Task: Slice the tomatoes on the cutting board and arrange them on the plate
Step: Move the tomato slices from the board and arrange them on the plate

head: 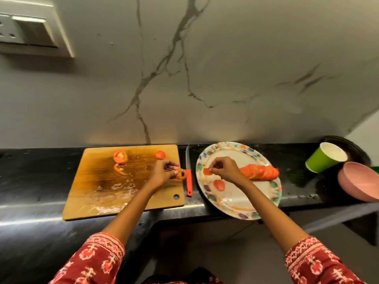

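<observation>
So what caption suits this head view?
Right hand lays a slice on the plate; left hand holds another over the board.

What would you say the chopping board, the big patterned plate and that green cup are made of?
The chopping board looks like wood or bamboo: tan, with fine grain lines and a wet sheen. The patterned plate looks glazed ceramic or melamine, glossy with printed coloured blotches on its rim; the picture cannot settle which. The green cup looks like paper: matte green outside, plain white inside, thin rolled lip.

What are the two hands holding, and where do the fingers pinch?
The left hand pinches a tomato slice at its near edge. The right hand pinches another tomato slice by its right edge, over the plate.
</observation>
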`<state>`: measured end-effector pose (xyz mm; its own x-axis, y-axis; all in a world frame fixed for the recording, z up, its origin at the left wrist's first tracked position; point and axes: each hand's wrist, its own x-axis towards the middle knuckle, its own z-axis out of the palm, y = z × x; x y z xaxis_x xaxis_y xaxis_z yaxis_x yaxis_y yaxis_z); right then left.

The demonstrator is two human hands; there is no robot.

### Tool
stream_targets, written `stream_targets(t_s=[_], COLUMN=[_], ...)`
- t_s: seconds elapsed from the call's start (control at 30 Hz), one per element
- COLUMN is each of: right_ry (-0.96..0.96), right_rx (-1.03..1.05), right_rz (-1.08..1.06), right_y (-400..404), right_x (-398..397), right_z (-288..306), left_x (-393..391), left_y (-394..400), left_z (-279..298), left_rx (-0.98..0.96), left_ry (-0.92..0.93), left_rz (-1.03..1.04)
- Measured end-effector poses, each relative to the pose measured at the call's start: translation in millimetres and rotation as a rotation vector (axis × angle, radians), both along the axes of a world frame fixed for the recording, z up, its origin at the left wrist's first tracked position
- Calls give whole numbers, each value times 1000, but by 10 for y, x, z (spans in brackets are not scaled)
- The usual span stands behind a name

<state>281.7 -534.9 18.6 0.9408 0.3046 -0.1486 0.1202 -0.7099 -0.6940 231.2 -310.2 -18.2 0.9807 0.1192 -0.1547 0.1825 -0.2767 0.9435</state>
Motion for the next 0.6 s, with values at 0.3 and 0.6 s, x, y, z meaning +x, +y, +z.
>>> stream_targets(t_s=[0.3,0.6], right_ry=[-93,-63], right_rx=[-129,-48], right_rz=[-264,-221], right_y=[-1169,-1474], right_x=[308,498], right_z=[148,103], left_x=[411,772], left_y=[-1031,-1785], left_z=[0,1], left_rx=[2,-72], left_ry=[-62,-22], left_rz=[-108,-138])
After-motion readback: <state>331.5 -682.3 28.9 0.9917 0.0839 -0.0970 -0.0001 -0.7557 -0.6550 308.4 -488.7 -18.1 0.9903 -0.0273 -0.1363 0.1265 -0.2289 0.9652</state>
